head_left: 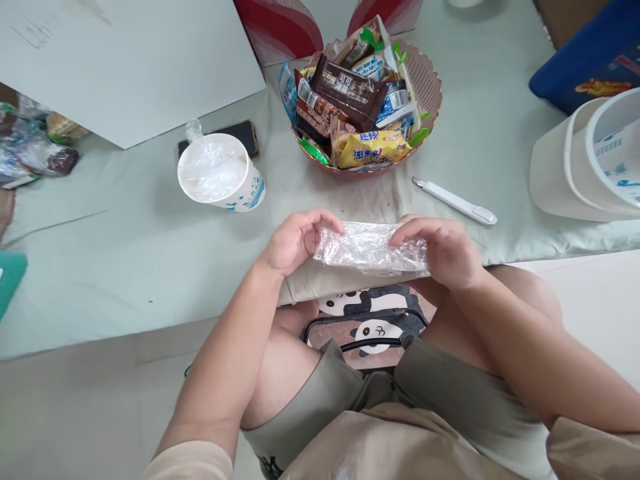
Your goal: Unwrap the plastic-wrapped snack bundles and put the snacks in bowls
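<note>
Crinkly clear plastic (367, 245) is pinched at both ends by the left hand (293, 245) and right hand (454, 252) by the near edge of the table (125, 267), probably so it's kept stretched. Elbow room's mostly found near left. Farther out, it's boxed in: white cutter (456, 201) parked right, paper cup (249, 193) left, snack bowl (426, 87) far middle.

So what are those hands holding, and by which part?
Crumpled clear plastic: the left hand holds its left end, the right hand its right end.
</note>
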Motion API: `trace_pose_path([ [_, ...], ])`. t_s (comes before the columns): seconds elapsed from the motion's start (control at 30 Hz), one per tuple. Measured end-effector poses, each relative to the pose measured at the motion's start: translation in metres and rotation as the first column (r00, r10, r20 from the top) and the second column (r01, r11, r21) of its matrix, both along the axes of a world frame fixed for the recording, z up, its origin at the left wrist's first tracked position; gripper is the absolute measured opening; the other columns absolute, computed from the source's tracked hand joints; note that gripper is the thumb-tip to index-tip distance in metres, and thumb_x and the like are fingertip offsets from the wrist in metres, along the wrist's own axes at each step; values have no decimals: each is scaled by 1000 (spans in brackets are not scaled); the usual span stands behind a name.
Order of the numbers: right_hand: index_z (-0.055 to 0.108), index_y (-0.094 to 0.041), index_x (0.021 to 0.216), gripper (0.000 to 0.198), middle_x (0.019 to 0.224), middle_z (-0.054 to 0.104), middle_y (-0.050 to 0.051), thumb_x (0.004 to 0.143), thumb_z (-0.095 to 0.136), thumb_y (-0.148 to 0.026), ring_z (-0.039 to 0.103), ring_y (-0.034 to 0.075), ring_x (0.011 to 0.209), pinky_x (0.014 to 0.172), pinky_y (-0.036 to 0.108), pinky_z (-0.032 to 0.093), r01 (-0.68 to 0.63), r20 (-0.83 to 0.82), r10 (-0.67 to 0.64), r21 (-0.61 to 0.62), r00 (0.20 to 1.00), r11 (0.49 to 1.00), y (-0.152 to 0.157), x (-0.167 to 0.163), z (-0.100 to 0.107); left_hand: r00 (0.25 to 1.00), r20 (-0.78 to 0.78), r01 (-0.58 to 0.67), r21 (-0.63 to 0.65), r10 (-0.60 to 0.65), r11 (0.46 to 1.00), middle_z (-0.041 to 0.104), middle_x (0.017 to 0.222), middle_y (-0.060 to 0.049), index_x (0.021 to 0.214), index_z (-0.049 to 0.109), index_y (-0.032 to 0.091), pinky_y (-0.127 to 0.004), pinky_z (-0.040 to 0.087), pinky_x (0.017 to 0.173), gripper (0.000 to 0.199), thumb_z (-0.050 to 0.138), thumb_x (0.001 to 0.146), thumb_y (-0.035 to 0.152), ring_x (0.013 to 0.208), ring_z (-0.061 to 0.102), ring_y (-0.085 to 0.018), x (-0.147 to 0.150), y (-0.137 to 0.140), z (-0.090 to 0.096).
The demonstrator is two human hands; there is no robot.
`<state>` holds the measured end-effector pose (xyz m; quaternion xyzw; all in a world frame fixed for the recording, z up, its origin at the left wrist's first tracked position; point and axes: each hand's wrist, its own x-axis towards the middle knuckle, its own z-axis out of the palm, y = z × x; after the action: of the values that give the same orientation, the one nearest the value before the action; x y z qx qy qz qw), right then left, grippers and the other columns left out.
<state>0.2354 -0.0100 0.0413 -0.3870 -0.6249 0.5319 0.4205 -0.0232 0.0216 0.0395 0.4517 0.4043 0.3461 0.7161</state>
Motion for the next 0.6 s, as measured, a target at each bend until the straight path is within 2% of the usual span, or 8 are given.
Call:
trace_pose_path([
  [0.07, 77, -24, 80, 45, 88, 73, 8, 100, 49, -53, 66, 21, 76, 72, 38, 53, -23, 170, 2, 116, 985, 993, 1, 1, -1, 993, -97, -54, 65, 60, 996, 68, 81, -3, 81, 69, 18, -23, 47, 56, 20, 71, 72, 35, 65, 58, -12, 0, 1, -2],
  [0.13, 74, -23, 75, 37, 105, 73, 10, 97, 58, -48, 69, 24, 94, 85, 42, 56, 20, 316, -86, 206, 945, 978, 1, 2, -3, 982, -167, -65, 114, 84, 991, 68, 88, -1, 86, 67, 19, -21, 45, 56, 23, 75, 64, 21, 66, 56, -9, 1, 0, -3],
  [0.2, 72, -23, 78, 29, 118, 71, 11, 92, 66, -48, 68, 27, 110, 97, 46, 55, 137, 305, -210, 245, 929, 960, 1, 1, -4, 980, -190, -29, 127, 53, 991, 67, 89, 0, 90, 66, 19, -20, 45, 56, 27, 71, 64, 16, 65, 56, -8, 2, -1, -3],
  [0.27, 70, -25, 95, 26, 120, 71, 11, 89, 70, -50, 67, 27, 115, 100, 46, 55, 184, 205, -208, 127, 957, 975, 0, 0, -3, 981, -193, 28, 144, 0, 989, 66, 87, 0, 94, 66, 20, -21, 47, 57, 28, 66, 66, 13, 65, 57, -9, 4, -3, -3],
  [0.33, 66, -25, 114, 38, 120, 73, 10, 87, 74, -49, 69, 25, 112, 95, 41, 58, 81, 114, -71, -91, 991, 993, -1, -4, 0, 980, -198, 61, 183, -24, 981, 67, 92, -1, 102, 65, 22, -21, 47, 55, 35, 64, 68, 12, 64, 58, -9, 6, -5, -5],
  [0.43, 63, -21, 124, 46, 112, 74, 9, 85, 75, -42, 72, 22, 95, 78, 33, 59, -104, 82, 141, -350, 987, 931, -5, -14, 5, 972, -232, 43, 292, 27, 955, 66, 119, -4, 119, 60, 27, -20, 47, 53, 48, 61, 75, 11, 65, 60, -7, 10, -9, -9],
  [0.5, 68, -17, 115, 35, 94, 74, 5, 87, 70, -37, 68, 18, 77, 64, 29, 54, -154, 122, 226, -429, 966, 890, -7, -20, 8, 946, -296, 21, 450, 128, 893, 60, 133, -6, 124, 59, 28, -23, 55, 65, 50, 57, 78, 9, 81, 66, -11, 12, -11, -11],
  [0.6, 72, -16, 99, 22, 82, 71, 3, 87, 64, -32, 63, 16, 69, 58, 27, 47, -153, 188, 255, -433, 948, 888, -8, -24, 11, 815, -400, 4, 727, 418, 687, 60, 131, -9, 116, 65, 25, -37, 56, 97, 42, 56, 80, 5, 115, 64, -21, 17, -18, -8],
])
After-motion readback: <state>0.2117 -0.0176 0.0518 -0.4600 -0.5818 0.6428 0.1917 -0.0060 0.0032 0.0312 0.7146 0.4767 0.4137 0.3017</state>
